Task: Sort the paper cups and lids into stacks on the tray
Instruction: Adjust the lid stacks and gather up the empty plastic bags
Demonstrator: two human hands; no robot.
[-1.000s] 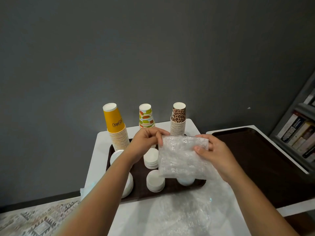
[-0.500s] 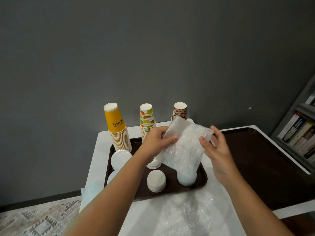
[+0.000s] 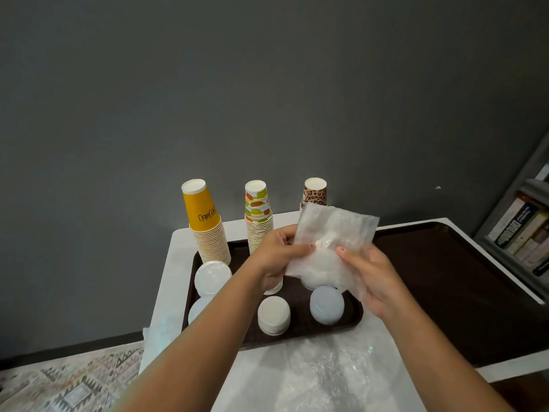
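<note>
Both hands up over the tray, sharing one bubble-wrap sleeve (image 3: 332, 248). Left hand (image 3: 276, 257): grip closed on the sleeve's left edge, thumb pressed across its front, fingers curled behind. Right hand (image 3: 371, 278): grip closed on the lower right part, thumb on the front face, fingers wrapped underneath. Sleeve held tilted, open end up and away; contents show only as a pale blur through the plastic, cannot tell what they are. Directly below, on the small dark tray (image 3: 353, 319): a translucent lid stack (image 3: 326, 304) near the right front corner, a white lid stack (image 3: 274, 315) beside it to the left, two clear lid stacks (image 3: 212, 276) along the left side, one more low stack partly hidden under the left wrist. Back row on the tray: yellow cup stack (image 3: 206, 227), fruit-print cup stack (image 3: 258, 218), leopard-print cup stack (image 3: 315, 191) partly behind the sleeve, all rim down. Loose bubble wrap (image 3: 320, 373) lies on the white surface (image 3: 178, 254) nearer the camera. Large dark tray (image 3: 460, 278) to the right; bookshelf (image 3: 525, 230) at far right; patterned rug (image 3: 68, 379) lower left
</note>
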